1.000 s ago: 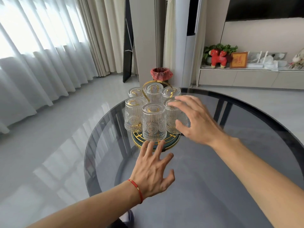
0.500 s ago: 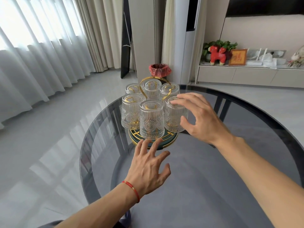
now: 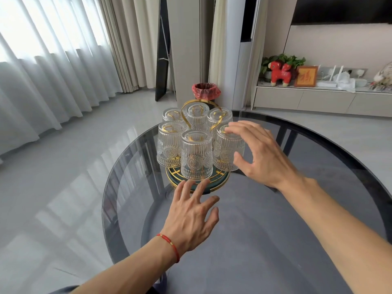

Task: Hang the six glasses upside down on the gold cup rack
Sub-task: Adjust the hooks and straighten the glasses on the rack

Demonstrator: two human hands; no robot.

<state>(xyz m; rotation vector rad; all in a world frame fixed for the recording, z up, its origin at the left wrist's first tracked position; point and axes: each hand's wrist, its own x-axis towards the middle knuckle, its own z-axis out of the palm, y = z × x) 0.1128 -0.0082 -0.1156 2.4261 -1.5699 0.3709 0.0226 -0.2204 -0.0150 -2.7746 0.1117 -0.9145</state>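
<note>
Six ribbed glasses (image 3: 196, 158) hang upside down on the gold cup rack (image 3: 198, 183) near the round glass table's (image 3: 265, 240) far-left edge; bare tabletop spreads nearer and rightward. The left hand (image 3: 192, 217) hovers spread and empty before the rack's base, while the right hand (image 3: 261, 153) curves wide beside the right-front glass (image 3: 227, 153), fingertips (image 3: 230, 129) at its top.

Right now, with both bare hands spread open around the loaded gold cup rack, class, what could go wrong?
1. The right hand hovers at the front-right ribbed clear glass; a nudge could knock it into its neighbours.
2. The left hand has fingertips near the gold cup rack base; pushing might slide it across the smooth dark round glass table.
</note>
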